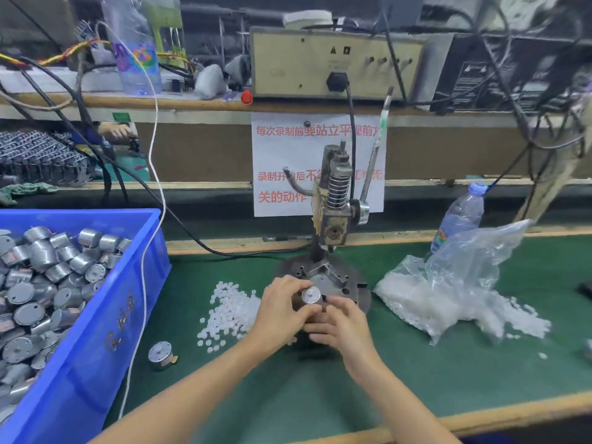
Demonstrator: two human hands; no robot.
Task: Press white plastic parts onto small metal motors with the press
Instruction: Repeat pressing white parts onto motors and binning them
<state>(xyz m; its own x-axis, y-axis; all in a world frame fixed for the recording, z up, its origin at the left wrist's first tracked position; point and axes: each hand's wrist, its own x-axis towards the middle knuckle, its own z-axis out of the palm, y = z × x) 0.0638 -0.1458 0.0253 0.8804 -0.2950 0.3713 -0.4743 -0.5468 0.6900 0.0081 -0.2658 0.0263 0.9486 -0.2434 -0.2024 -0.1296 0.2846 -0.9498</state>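
My left hand grips a small round metal motor just in front of the press's round base plate. A white plastic part sits on the motor's top face. My right hand is close beside it, fingers curled toward the motor's lower side; whether they pinch anything is hidden. The hand press stands upright behind the plate, its lever raised. Loose white plastic parts lie in a pile left of my hands. One more motor lies alone on the green mat.
A blue bin full of motors fills the left side. A clear bag spilling white parts lies right of the press, with a water bottle behind it. Cables and a white cord run across the bench. A paper notice hangs behind the press.
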